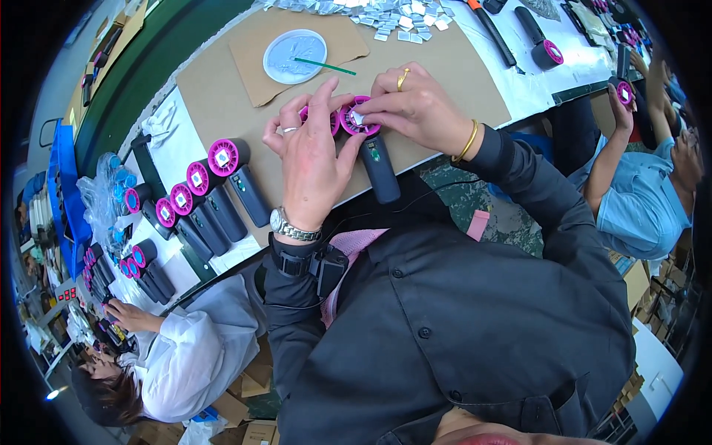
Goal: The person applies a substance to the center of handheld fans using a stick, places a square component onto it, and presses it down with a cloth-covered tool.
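My left hand (311,152) grips the magenta round head of a dark grey handheld device (378,167) that lies on the brown cardboard sheet (215,96). My right hand (415,107) presses a small silver square onto the centre of that head (354,119). A second magenta head shows partly under my left fingers. A row of like devices (222,185), each with a silver square on its magenta head, lies to my left.
A white round dish (293,55) with a green stick (326,67) sits on the cardboard behind my hands. A pile of silver squares (386,16) lies at the back. One person works at the left (193,348), another at the right (638,193).
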